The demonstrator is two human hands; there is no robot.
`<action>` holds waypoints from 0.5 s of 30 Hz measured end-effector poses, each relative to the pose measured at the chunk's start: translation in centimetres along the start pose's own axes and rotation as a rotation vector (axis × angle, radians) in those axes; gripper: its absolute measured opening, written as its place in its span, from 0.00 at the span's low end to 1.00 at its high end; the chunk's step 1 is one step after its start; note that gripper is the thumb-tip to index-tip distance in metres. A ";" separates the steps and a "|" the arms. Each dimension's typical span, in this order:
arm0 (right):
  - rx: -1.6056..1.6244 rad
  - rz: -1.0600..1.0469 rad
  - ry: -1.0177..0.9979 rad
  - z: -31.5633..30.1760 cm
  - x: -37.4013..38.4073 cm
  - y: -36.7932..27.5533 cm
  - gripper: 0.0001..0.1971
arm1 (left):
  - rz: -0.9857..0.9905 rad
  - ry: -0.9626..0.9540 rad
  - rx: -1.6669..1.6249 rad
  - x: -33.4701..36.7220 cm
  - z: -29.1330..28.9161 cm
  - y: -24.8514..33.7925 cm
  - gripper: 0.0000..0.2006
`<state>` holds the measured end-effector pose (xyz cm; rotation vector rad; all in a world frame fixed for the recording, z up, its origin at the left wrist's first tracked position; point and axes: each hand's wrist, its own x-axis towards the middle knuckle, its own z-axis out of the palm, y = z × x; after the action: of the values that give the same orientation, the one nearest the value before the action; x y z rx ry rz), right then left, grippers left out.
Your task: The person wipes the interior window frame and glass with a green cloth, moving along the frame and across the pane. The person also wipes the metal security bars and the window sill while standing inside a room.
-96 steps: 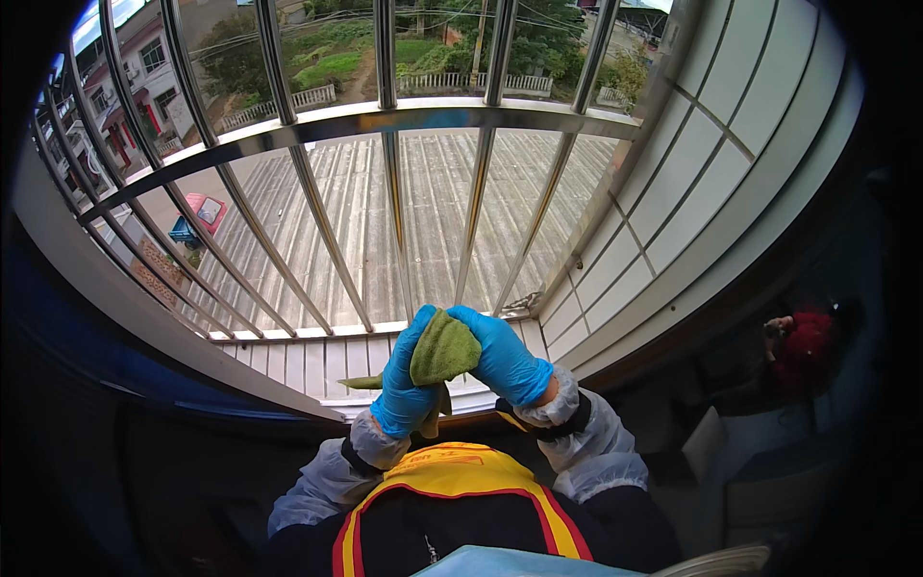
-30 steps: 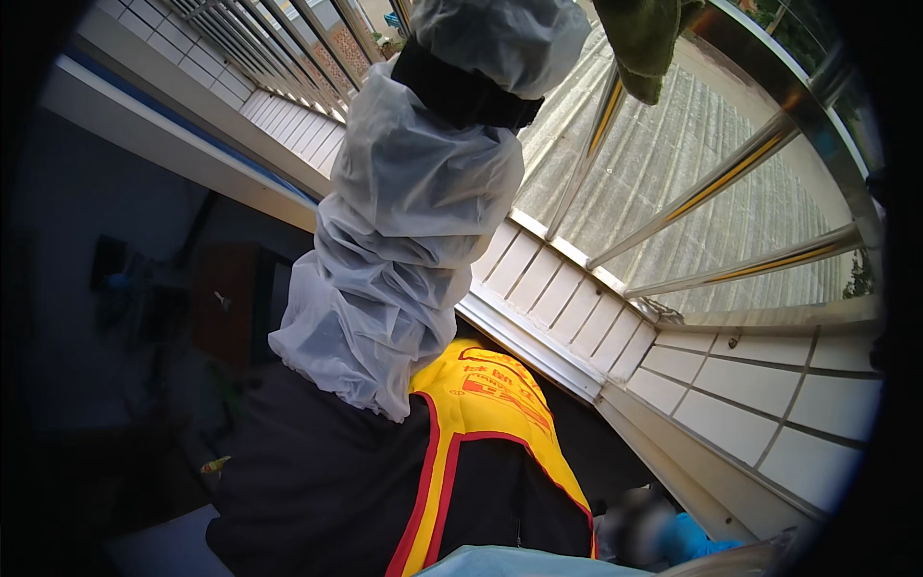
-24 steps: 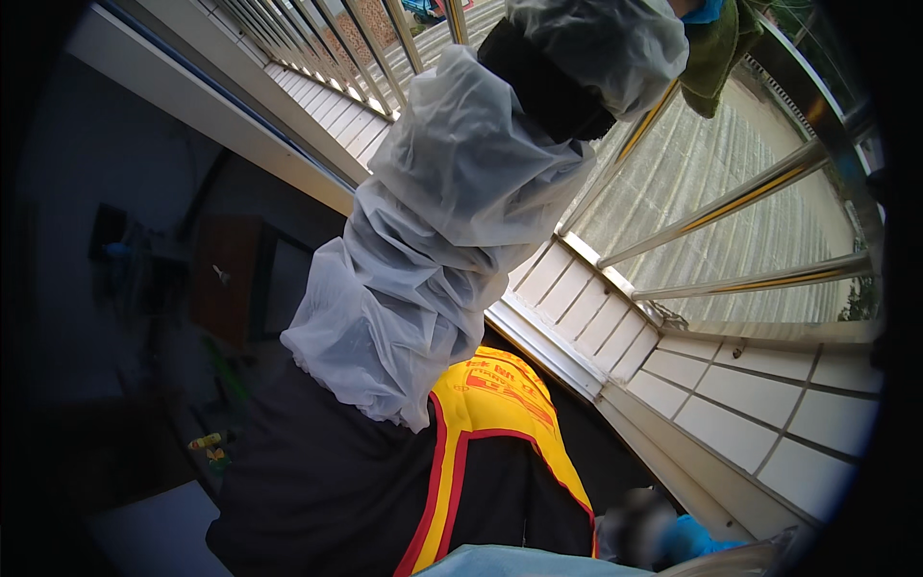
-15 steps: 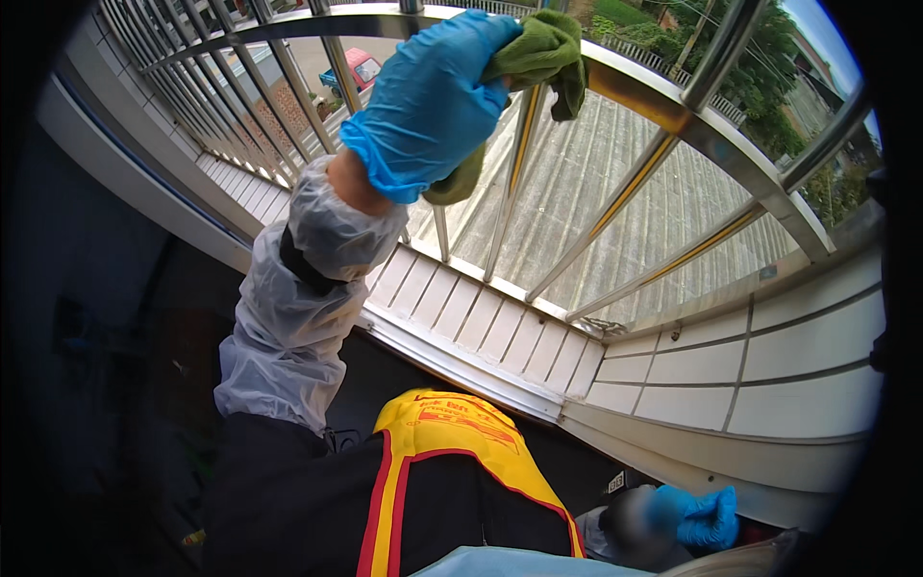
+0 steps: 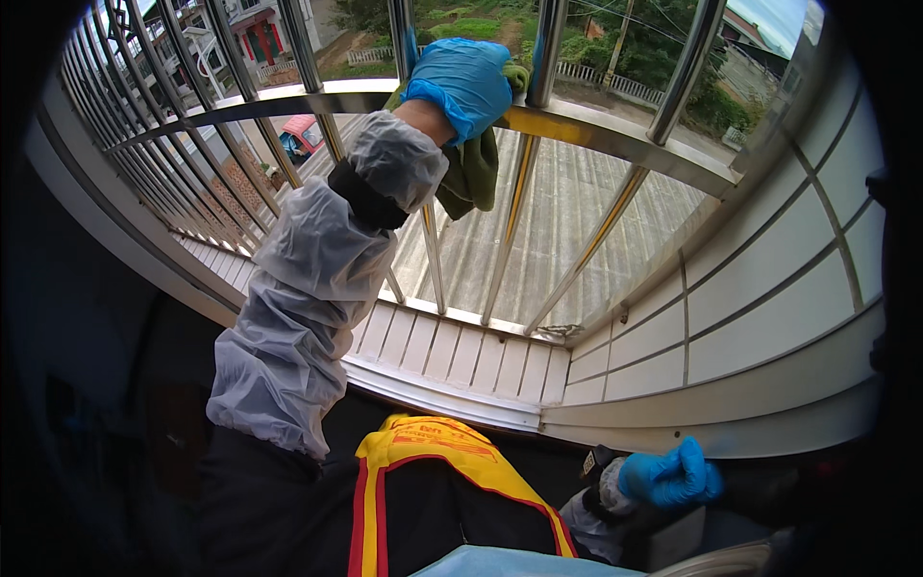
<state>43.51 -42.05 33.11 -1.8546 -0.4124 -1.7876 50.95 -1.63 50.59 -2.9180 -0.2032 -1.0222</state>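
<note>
My left hand (image 5: 463,88), in a blue glove, is closed around a green cloth (image 5: 469,178) on top of the shiny metal cross rail (image 5: 596,133) of a window railing. Part of the cloth hangs below the rail between the upright bars, and a bit of it shows past the fingers. A translucent plastic sleeve (image 5: 322,255) with a dark band covers my left forearm. Low on the right, near the window frame, is my right hand (image 5: 670,477), also blue-gloved. Its fingers are curled together; whatever is in them, if anything, is hidden.
Metal bars (image 5: 514,226) rise from a white-tiled sill (image 5: 452,351). A tiled wall (image 5: 760,288) closes the right side. The pale window frame (image 5: 154,221) curves along the left. Beyond the railing lie a corrugated roof (image 5: 567,226) and a red vehicle (image 5: 304,130).
The view has shifted, showing more beyond the railing. My left hand has come down onto the rail with the cloth, which now hangs below it. My right hand sits slightly higher in view.
</note>
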 end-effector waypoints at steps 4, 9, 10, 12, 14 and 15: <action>0.012 -0.013 -0.001 -0.2 -0.6 0.6 0.15 | 0.075 -0.077 -0.128 1.0 0.0 0.7 0.12; 0.031 -0.031 -0.050 -0.8 -1.0 1.1 0.13 | 0.227 0.239 -0.174 -2.9 1.0 -0.1 0.19; 0.015 -0.020 -0.072 -0.9 -1.1 1.2 0.12 | 0.235 0.282 -0.155 -3.8 1.0 -0.2 0.21; 0.040 0.008 -0.079 -1.0 -1.1 1.2 0.12 | 0.343 0.370 -0.162 -5.5 0.1 -0.6 0.24; 0.046 0.004 -0.061 -0.9 -1.2 1.2 0.12 | 0.400 0.297 -0.229 -7.5 -1.5 -1.6 0.25; 0.059 0.026 -0.072 -0.9 -1.3 1.1 0.12 | 0.425 0.239 -0.241 -8.6 -2.5 -2.5 0.26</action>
<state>43.25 -43.28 31.60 -1.8794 -0.4608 -1.6772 42.41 -0.35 47.11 -2.8042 0.5589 -1.3703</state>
